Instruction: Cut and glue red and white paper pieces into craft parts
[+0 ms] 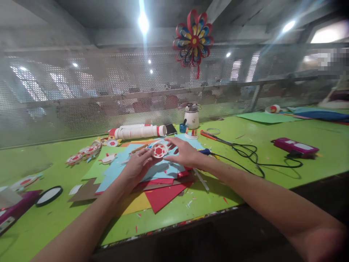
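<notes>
Head view. My left hand point(140, 160) pinches the rim of a white round piece with red patches point(159, 150), above coloured paper sheets point(167, 196); my right hand point(183, 152) is spread beside it, contact unclear. The piece looks light, stiffish, crushable, best held by its rim. Surface: littered green table point(191, 213). Room: perforated screen point(109, 83) behind, bright lamp point(143, 23) overhead.

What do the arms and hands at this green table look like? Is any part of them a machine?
No machine parts show. The left forearm and right forearm are a person's, with no sleeves in view. The left hand and right hand wear no gloves, and no watch shows. Whether a ring is worn is too small to tell.
</notes>
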The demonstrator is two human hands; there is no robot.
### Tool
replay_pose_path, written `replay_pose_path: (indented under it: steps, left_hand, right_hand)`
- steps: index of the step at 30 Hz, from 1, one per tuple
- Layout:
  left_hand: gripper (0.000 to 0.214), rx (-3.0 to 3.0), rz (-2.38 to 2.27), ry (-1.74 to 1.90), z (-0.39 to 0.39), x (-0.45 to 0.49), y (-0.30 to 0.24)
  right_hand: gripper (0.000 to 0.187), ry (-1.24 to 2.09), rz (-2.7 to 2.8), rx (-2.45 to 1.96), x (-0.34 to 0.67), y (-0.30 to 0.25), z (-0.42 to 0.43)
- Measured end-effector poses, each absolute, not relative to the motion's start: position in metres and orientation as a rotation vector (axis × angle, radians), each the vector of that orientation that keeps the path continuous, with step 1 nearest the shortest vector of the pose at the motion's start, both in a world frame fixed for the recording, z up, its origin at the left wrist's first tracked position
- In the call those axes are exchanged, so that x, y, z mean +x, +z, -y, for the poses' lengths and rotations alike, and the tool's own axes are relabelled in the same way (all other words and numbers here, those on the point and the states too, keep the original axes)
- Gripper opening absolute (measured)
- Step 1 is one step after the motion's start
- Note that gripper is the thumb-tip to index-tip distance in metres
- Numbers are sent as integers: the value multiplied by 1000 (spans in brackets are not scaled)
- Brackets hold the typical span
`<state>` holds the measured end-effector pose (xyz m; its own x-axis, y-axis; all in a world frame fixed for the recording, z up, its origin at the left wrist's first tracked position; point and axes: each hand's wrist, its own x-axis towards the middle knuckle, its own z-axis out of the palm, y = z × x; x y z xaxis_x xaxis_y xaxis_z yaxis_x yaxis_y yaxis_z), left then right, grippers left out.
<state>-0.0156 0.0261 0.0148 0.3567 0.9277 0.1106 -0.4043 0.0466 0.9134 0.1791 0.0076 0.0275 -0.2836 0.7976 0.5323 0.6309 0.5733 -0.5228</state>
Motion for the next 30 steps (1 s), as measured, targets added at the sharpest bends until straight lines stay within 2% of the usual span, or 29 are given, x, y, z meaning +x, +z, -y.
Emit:
replay_pose_path:
  steps: [6, 13, 19, 26, 30]
  left_hand:
    - [13, 1085, -555, 1062, -22, -15, 18]
    - [14, 1135, -467, 988, -18, -15, 18]
    - [27, 1104, -548, 965, -20, -17, 18]
    - [36, 1099, -585, 983, -25, -19, 16]
    - [31, 1126, -518, 942, -24, -17, 16]
  right_hand:
    - [78, 203, 2104, -1030, 175, 21, -7]
    - [61, 146, 2105, -954, 173, 21, -5]
    - [49, 91, 2089, -966, 173, 22, -3]
    - [50, 41, 2118, -954, 174, 22, -3]
    - [50, 24, 2131, -963, 175, 21, -1]
